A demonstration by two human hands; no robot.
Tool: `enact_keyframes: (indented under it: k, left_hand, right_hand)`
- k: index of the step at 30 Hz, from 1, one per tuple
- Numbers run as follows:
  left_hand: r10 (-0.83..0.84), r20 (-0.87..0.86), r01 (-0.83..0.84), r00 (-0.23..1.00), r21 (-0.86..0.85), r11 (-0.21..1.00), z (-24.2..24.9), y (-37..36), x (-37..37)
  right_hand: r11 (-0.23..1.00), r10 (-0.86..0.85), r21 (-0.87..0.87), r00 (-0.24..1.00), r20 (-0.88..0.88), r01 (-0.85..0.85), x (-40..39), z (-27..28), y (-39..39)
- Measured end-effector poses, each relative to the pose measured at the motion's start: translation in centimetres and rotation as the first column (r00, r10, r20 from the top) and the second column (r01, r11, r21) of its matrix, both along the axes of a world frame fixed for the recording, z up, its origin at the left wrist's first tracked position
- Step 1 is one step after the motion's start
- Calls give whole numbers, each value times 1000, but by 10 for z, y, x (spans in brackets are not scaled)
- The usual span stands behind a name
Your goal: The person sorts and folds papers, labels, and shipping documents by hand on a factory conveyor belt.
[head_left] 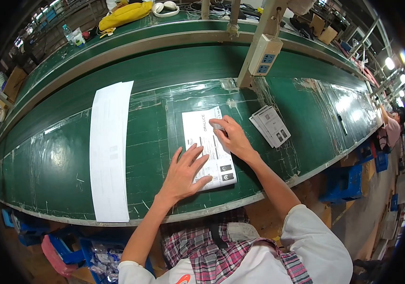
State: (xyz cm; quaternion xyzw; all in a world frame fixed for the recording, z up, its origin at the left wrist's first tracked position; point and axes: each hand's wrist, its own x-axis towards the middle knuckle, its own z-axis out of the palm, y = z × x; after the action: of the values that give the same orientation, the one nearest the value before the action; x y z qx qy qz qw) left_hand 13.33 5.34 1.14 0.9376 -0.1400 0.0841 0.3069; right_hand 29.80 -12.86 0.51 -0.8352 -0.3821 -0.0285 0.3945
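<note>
A folded white instruction leaflet [194, 128] with black print, the word "ORALUCE" among it, lies on the green workbench in front of me. My left hand [182, 173] rests flat on its lower left part, fingers spread. At the leaflet's upper right edge is my right hand [233, 137], its fingers curled and the thumb and index fingertips together against the paper. What lies under the right fingers is hidden. To the left is a long stack of white sheets [110, 156]. On the right sits a small pile of folded leaflets [271, 127].
A metal post with a socket box [265, 54] rises behind the leaflets. A dark pen [342, 124] lies at the right. On the back shelf are a yellow bag [126, 16] and white headphones [165, 8]. Blue crates [344, 183] stand below the bench. Another person [391, 125] is at far right.
</note>
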Motion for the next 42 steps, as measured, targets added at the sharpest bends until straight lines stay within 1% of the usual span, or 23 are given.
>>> enact_keyframes:
  k: [11,14,17,20,21,24,25,28,31,34,37,38,40,42]
  left_hand:
    - [4,12,-5,1000,35,999,1,-3,0]
    - [3,44,-7,999,87,996,2,-5,0]
    - [-6,156,-16,988,142,990,13,-10,-4]
    - [-246,150,206,958,240,949,5,-16,-5]
    - [-296,130,260,946,236,936,6,-20,-8]
    - [-358,77,323,931,286,902,9,-30,-13]
    - [-376,93,331,922,317,889,11,-32,-14]
    - [-416,89,373,905,303,877,12,-37,-18]
    - [-314,57,293,948,234,927,13,-40,-20]
    - [-334,96,291,938,305,907,12,-43,-23]
    - [-300,93,260,950,303,917,10,-47,-26]
    - [-297,97,255,950,309,916,10,-48,-27]
    - [-289,109,241,951,323,915,12,-48,-27]
    - [-274,96,228,957,336,914,14,-47,-28]
  right_hand:
    - [1000,-5,-7,1000,-13,5,0,1,0]
    - [1000,-3,-4,1000,-11,3,1,-2,0]
    - [1000,-7,-14,1000,-8,7,1,-1,0]
    - [1000,-15,-16,1000,14,15,2,-5,0]
    - [1000,-15,-11,1000,18,15,3,-6,0]
    - [1000,-13,8,1000,14,12,4,-9,0]
    - [1000,-11,16,1000,11,11,4,-9,0]
    - [999,-12,40,1000,20,11,3,-10,0]
    - [999,-9,45,999,46,7,6,-15,0]
    - [998,-38,51,998,58,35,3,-12,0]
    - [999,-38,5,996,84,38,3,-16,1]
    - [995,-99,-4,968,231,103,-2,-10,2]
    - [973,-203,10,838,506,229,-18,1,4]
    - [972,-187,-24,836,516,232,-44,21,4]
